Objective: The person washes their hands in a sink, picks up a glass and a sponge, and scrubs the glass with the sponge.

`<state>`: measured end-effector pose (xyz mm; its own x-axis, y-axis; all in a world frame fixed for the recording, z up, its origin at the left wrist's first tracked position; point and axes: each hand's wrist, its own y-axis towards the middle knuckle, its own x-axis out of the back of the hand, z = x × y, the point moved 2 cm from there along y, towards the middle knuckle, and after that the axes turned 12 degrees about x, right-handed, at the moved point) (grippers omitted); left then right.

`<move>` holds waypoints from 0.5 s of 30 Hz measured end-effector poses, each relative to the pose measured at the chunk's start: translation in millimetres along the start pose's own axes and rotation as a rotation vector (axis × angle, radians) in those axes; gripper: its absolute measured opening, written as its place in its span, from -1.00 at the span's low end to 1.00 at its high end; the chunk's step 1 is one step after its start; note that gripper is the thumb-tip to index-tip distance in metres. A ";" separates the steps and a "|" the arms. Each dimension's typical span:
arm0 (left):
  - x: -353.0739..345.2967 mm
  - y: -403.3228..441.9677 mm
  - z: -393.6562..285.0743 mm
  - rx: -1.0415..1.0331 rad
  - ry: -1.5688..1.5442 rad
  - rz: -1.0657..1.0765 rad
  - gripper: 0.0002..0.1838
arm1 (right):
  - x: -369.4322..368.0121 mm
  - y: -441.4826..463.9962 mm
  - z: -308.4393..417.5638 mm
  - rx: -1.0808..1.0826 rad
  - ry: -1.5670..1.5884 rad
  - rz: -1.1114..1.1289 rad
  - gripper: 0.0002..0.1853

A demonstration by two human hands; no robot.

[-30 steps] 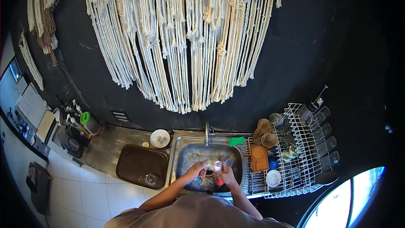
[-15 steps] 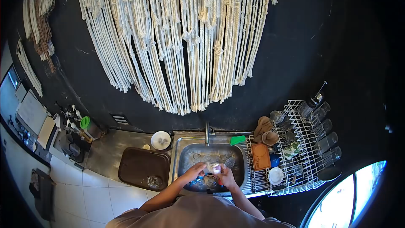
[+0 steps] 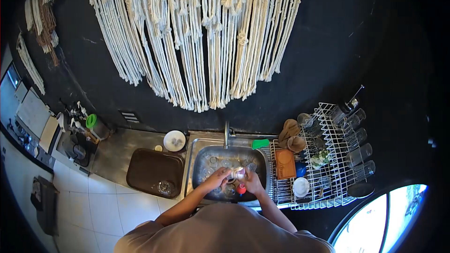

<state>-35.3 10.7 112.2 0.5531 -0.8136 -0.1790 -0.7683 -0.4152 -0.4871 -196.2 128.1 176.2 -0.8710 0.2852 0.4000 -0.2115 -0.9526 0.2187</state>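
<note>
Both of my hands are over the steel sink (image 3: 198, 159), close together, with fingers curled around a small, pale, shiny object (image 3: 239, 173). Its kind is too small and blurred to make out. My left hand (image 3: 217, 179) grips it from the left, and my right hand (image 3: 253, 183) has it from the right. Just beneath them is a small red item (image 3: 241, 188), partly hidden by my right hand. Several clear glass pieces lie in the basin around and behind my hands. The tap (image 3: 226, 136) rises at the sink's back edge.
On the left counter are a brown tray (image 3: 154, 171) with a glass piece on it and a white bowl (image 3: 175, 140). A green cloth or sponge (image 3: 260, 144) lies behind the sink. Right of it, a white wire rack (image 3: 335, 159) holds glasses and a terracotta-coloured block (image 3: 284, 164).
The whole view has shifted slightly, with the scene sitting higher in the picture. My hands stay together on the pale object, and the red item below them shows more clearly.
</note>
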 end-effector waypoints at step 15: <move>10.4 15.9 15.5 0.113 -0.503 0.153 -0.54 | -0.2 6.4 -17.8 -0.006 0.361 -0.059 -0.70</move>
<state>-36.8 1.9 89.4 0.5447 -0.5548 -0.6289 -0.8282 -0.2379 -0.5075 -205.3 120.0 161.6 -0.9576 0.2845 0.0465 -0.2673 -0.9367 0.2262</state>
